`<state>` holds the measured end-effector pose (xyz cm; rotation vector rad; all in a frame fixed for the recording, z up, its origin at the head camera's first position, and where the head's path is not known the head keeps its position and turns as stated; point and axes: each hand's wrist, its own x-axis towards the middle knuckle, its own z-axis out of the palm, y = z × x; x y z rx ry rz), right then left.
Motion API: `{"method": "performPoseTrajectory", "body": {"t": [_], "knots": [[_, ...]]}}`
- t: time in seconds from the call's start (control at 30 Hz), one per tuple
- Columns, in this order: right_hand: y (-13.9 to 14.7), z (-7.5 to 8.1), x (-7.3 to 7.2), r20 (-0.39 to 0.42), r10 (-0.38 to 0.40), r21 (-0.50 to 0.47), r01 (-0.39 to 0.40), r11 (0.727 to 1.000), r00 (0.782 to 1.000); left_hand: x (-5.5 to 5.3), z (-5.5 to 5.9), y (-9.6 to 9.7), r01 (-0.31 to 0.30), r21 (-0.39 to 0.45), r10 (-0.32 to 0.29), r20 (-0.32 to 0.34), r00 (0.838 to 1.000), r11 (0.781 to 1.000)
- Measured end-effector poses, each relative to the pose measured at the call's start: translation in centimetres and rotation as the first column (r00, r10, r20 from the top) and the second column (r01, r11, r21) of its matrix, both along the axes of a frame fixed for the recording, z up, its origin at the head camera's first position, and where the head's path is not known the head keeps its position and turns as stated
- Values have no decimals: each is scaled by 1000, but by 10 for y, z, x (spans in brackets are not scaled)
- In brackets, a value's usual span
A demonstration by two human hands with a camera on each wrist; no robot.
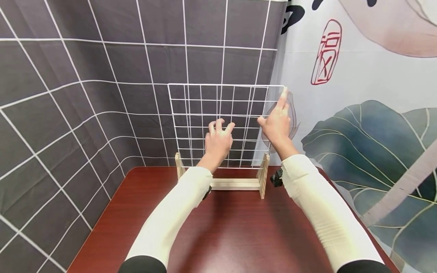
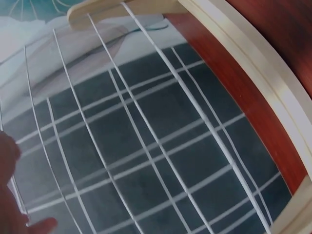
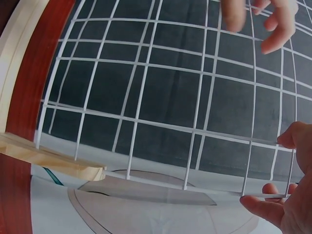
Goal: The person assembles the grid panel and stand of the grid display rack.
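A white wire grid panel [image 1: 201,99] stands upright, its lower corners at the two posts of a pale wooden stand [image 1: 235,184]. My right hand [image 1: 278,123] holds the panel's right edge near the upper corner. In the right wrist view, thumb and fingers of the right hand [image 3: 300,190] close on the edge wires. My left hand [image 1: 218,142] is in front of the panel's middle, fingers loosely bent and spread. Whether its fingertips touch the wires I cannot tell. Only a bit of the left hand [image 2: 7,165] shows in the left wrist view.
The stand rests near the back edge of a dark red table [image 1: 239,235]. Behind hangs a grey curtain [image 1: 119,94] with white lines, close to the panel. A white cloth [image 1: 368,83] printed with leaves hangs on the right.
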<state>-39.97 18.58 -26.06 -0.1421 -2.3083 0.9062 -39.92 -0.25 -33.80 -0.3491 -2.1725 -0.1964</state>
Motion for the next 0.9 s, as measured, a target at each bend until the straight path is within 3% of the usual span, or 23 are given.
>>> {"method": "performPoseTrajectory", "body": {"t": [0.23, 0.37, 0.47, 0.57, 0.73, 0.9], "knots": [[1, 0, 0, -8, 3, 4, -3, 1000, 1000, -2, 14, -29, 88, 33, -85, -86, 993, 996], [1, 0, 1, 6, 13, 2, -13, 1000, 1000, -5, 22, -51, 85, 92, -70, -152, 986, 992], [2, -1, 2, 15, 16, 0, -16, 1000, 1000, -7, 28, -68, 53, 154, -25, -176, 984, 987], [2, 0, 2, 6, 18, 0, -18, 1000, 1000, -8, 36, -81, 25, 239, 12, -151, 989, 971], [3, 0, 1, -13, 21, 3, -21, 1000, 1000, -8, 51, -100, -38, 371, 63, -55, 996, 928], [3, 0, 1, -11, 18, 9, -18, 1000, 1000, -7, 66, -112, -79, 438, 46, 87, 995, 895]]}}
